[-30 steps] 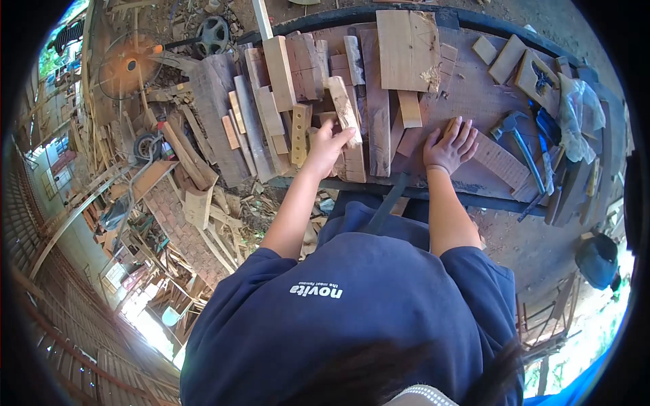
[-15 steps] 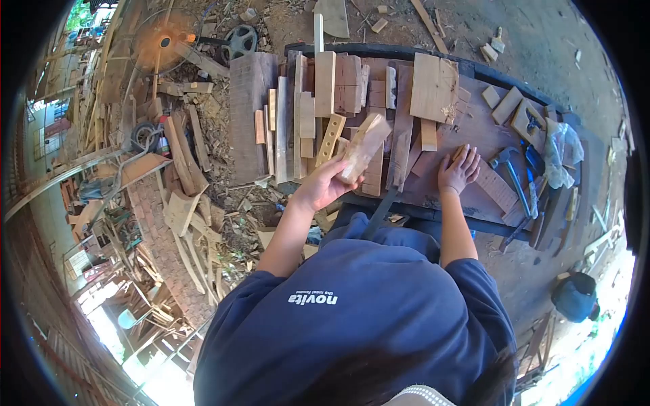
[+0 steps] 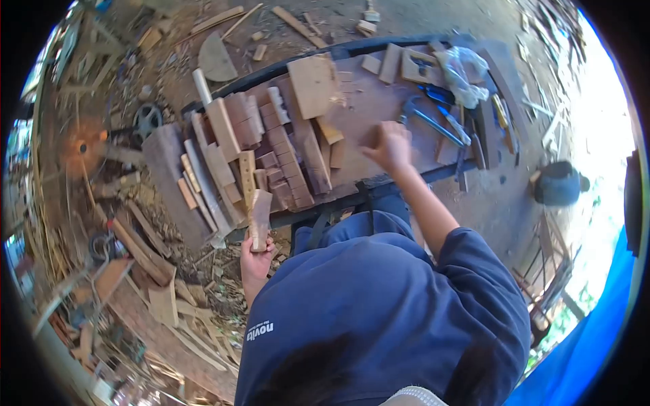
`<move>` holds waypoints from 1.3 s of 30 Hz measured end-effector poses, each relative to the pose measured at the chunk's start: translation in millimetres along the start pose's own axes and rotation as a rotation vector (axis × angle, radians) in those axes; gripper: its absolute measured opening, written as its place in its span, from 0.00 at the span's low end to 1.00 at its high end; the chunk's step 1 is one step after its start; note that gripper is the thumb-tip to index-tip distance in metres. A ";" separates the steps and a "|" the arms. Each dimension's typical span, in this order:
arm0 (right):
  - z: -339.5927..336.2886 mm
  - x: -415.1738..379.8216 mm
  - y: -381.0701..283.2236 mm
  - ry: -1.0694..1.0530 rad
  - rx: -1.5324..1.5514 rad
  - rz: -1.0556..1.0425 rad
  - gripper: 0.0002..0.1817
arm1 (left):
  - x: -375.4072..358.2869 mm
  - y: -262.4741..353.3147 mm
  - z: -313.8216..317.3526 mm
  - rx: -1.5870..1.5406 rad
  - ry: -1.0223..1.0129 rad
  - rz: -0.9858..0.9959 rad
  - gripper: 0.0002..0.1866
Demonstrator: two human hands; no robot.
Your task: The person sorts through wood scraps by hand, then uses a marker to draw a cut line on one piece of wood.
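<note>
My left hand is closed around the lower end of a short wooden block, which stands out over the near edge of the workbench. Beside the block's top lies a light wood strip with round holes. Over the middle of the bench is my right hand, blurred by motion; its fingers point to the left and a small dark thing may be under them, too smeared to make out. To its right lie a hammer and blue-handled tools. A wide light board rests on the bench to its left.
Rows of wooden pieces cover the bench's left part. A clear plastic bag lies at its far right. An orange fan stands left, near piled scrap wood. A dark bucket-like container is at right.
The view has turned to the right. My left hand has drawn the block back towards my body, and the block now points away from me. My right hand has lifted and blurred.
</note>
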State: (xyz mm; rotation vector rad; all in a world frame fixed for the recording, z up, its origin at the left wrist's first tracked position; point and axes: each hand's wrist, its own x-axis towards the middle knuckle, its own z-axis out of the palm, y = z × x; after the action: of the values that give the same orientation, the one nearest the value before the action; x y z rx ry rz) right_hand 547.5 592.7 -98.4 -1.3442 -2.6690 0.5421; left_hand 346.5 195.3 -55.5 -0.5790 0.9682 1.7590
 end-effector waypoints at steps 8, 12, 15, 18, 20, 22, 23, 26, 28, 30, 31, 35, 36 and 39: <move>88.0 -0.8 -143.8 -0.295 0.257 -0.037 0.33 | 21.3 -14.0 99.5 0.271 -0.108 0.025 0.30; 83.3 2.4 -99.0 -0.327 0.455 -0.019 0.27 | 51.2 -31.9 137.6 0.459 -0.118 -0.053 0.30; 52.1 7.0 -3.6 -0.313 0.636 0.109 0.18 | 85.4 -55.5 165.7 0.422 -0.070 -0.233 0.27; 16.0 -10.2 116.8 0.160 0.531 0.029 0.11 | 117.5 -84.2 190.7 0.499 -0.223 -0.410 0.24; -18.8 -21.7 187.3 0.363 0.391 0.149 0.09 | 129.0 -116.7 225.4 0.626 -0.153 -0.399 0.23; -41.4 -39.1 253.4 0.404 0.228 0.380 0.10 | 143.6 -146.8 244.4 0.931 -0.157 -0.350 0.20; -49.5 -46.8 276.1 0.386 0.144 0.468 0.12 | 151.9 -161.2 246.3 0.979 -0.155 -0.343 0.20; -41.1 -71.8 332.9 0.158 -0.093 0.661 0.25 | 171.5 -197.7 258.0 1.024 -0.193 -0.329 0.20; -42.7 -75.0 335.7 0.106 -0.167 0.657 0.31 | 188.3 -206.9 246.3 1.070 -0.200 -0.348 0.18; -37.3 -78.4 341.1 0.086 -0.200 0.639 0.34 | 196.7 -207.3 249.7 1.228 -0.197 -0.368 0.17; -33.7 -78.1 344.5 0.084 -0.213 0.647 0.33 | 199.8 -208.1 252.2 1.222 -0.210 -0.374 0.17; -25.4 -69.9 348.4 -0.031 -0.120 0.677 0.27 | 213.7 -199.0 259.7 1.343 0.025 -0.160 0.18; -24.9 -68.9 348.3 -0.034 -0.111 0.670 0.27 | 220.1 -194.6 257.8 1.409 0.038 -0.050 0.19; -30.1 -77.2 339.8 0.003 0.026 0.642 0.22 | 243.5 -194.2 237.4 1.383 -0.031 0.054 0.20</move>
State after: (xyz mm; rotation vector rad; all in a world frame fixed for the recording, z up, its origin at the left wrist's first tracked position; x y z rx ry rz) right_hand 858.8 724.8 -187.2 -2.1860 -2.1697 0.6160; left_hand 445.7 556.1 -171.1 0.3729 1.8440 0.7676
